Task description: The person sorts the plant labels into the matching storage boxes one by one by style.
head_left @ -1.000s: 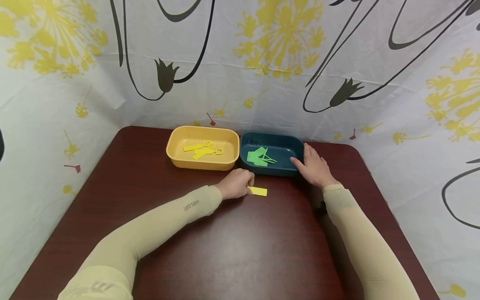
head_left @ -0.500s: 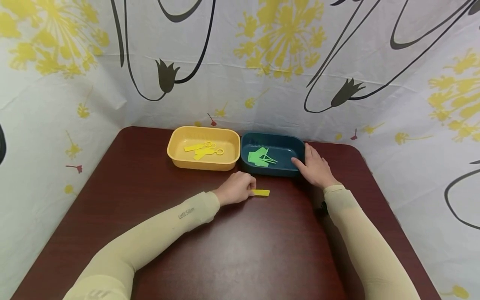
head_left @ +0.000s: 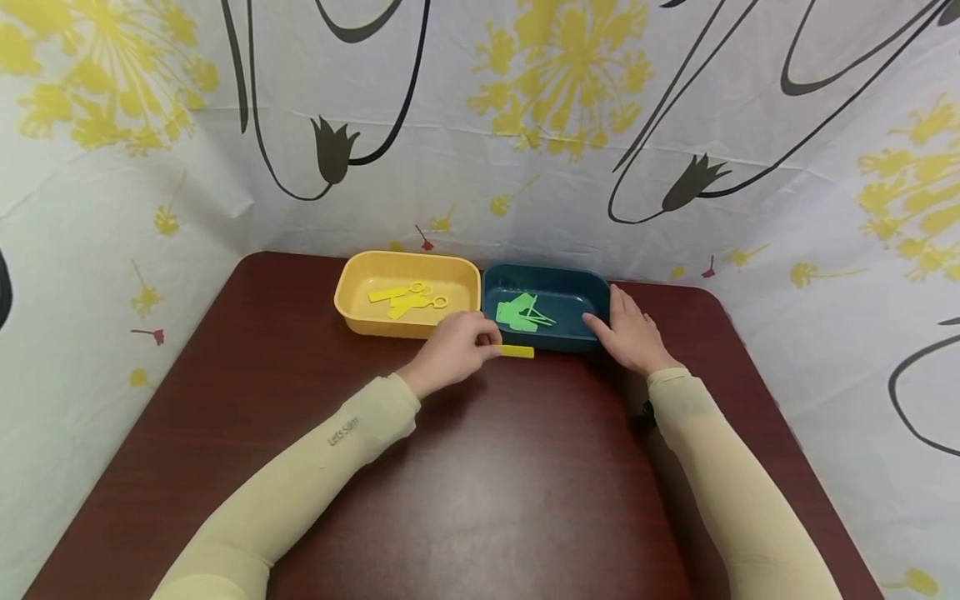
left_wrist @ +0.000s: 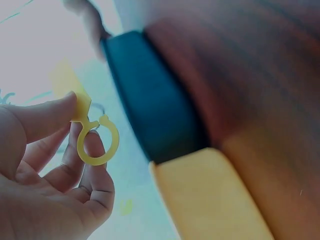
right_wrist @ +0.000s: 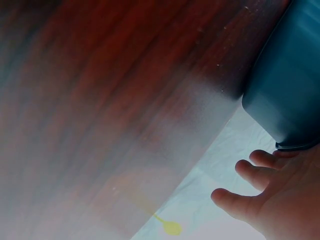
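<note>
My left hand (head_left: 453, 348) pinches a yellow plastic tag (head_left: 517, 352) between thumb and fingers. Its flat strip points right, in front of the teal bin (head_left: 558, 342). In the left wrist view the tag's ring (left_wrist: 116, 142) hangs below the thumb. My right hand (head_left: 633, 333) rests at the teal bin's right end, thumb over the rim and the other fingers extended along the outside. Inside that bin lie several green tags (head_left: 513, 312) with thin stems. Several yellow ring tags (head_left: 408, 303) lie in the yellow bin (head_left: 375, 327), just beyond my left hand.
Both bins stand side by side near the back edge of the dark red-brown table (head_left: 480, 483). A white printed sheet (head_left: 420, 108) with flowers hangs behind the table and along its sides.
My left hand has lifted the yellow tag from the table and carried it back toward the bins, slightly left. My right hand has stayed at the teal bin.
</note>
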### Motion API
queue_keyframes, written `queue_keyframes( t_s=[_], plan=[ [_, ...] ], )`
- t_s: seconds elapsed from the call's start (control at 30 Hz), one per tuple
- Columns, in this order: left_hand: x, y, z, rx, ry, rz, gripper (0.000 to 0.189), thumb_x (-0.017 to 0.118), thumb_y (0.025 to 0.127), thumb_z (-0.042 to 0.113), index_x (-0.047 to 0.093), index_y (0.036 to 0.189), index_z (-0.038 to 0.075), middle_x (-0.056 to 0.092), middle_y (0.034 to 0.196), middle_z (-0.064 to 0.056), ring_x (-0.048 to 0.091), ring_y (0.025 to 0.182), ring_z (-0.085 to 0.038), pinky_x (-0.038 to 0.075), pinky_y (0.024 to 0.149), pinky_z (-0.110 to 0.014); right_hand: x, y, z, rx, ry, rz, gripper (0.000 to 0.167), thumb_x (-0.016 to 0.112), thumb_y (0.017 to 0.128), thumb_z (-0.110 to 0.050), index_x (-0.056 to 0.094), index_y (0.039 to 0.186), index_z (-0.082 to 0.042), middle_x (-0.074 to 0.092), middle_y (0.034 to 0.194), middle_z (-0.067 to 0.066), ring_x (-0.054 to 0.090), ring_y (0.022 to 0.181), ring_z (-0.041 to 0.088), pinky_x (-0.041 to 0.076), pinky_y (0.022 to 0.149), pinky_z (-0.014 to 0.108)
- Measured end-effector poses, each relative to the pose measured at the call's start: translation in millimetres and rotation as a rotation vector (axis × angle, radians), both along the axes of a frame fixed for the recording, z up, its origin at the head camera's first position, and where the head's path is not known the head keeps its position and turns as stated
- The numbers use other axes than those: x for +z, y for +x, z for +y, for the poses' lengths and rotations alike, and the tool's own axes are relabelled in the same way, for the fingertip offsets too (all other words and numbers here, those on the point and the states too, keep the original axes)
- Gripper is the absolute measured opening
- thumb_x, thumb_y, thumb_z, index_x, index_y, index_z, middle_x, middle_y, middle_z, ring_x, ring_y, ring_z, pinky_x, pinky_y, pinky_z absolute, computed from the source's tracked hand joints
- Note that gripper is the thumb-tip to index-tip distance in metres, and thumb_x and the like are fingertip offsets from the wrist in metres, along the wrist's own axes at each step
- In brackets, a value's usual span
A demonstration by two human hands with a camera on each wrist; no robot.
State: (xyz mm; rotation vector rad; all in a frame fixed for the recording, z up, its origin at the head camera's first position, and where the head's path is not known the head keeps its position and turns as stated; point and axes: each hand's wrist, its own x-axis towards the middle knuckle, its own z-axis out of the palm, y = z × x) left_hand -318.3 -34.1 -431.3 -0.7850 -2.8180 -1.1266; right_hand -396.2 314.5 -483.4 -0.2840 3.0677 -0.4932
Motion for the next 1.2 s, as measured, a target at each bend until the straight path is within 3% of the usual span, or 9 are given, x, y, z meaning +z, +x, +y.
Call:
queue_keyframes(
  t_s=[0.17, 0.47, 0.73, 1.2],
  plan=[
    [10.4, -2.2, -14.6, 0.067, 0.053, 0.062, 0.004, 0.078, 0.091, 0.019, 0.078, 0.091, 0.016, 0.061, 0.084, 0.005, 0.055, 0.08, -0.014, 0.047, 0.077, -0.03, 0.2, -1.0, 0.8, 0.002, 0.001, -0.001, 0.104, 0.03, 0.095, -0.077, -0.003, 0.161, -0.004, 0.008, 0.165, 0.024, 0.013, 0.15, 0.042, 0.013, 0.113, 0.069],
    [17.7, -13.2, -38.4, 0.177, 0.094, 0.194, 0.01, 0.082, 0.086, 0.016, 0.08, 0.094, 0.011, 0.066, 0.088, 0.001, 0.056, 0.084, -0.02, 0.046, 0.082, -0.036, 0.8, 2.0, 0.3, 0.001, 0.005, -0.01, 0.104, 0.029, 0.095, -0.077, -0.003, 0.161, -0.003, 0.007, 0.165, 0.025, 0.012, 0.15, 0.042, 0.012, 0.113, 0.069],
    [12.5, -21.7, -55.0, 0.252, 0.081, 0.264, 0.014, 0.083, 0.085, 0.016, 0.081, 0.096, 0.01, 0.071, 0.094, -0.001, 0.06, 0.087, -0.021, 0.048, 0.084, -0.039, 3.1, 2.5, -0.2, 0.004, 0.001, -0.006, 0.102, 0.03, 0.096, -0.076, -0.003, 0.161, -0.004, 0.008, 0.165, 0.024, 0.012, 0.15, 0.041, 0.012, 0.113, 0.069],
    [3.4, -42.9, -77.6, 0.305, 0.022, 0.321, 0.009, 0.083, 0.085, 0.016, 0.083, 0.093, 0.012, 0.07, 0.089, -0.002, 0.065, 0.079, -0.021, 0.048, 0.071, -0.04, 1.7, 2.6, -1.1, -0.003, 0.009, -0.004, 0.102, 0.031, 0.096, -0.076, -0.003, 0.161, -0.004, 0.008, 0.165, 0.024, 0.013, 0.15, 0.041, 0.012, 0.113, 0.069]
  ],
)
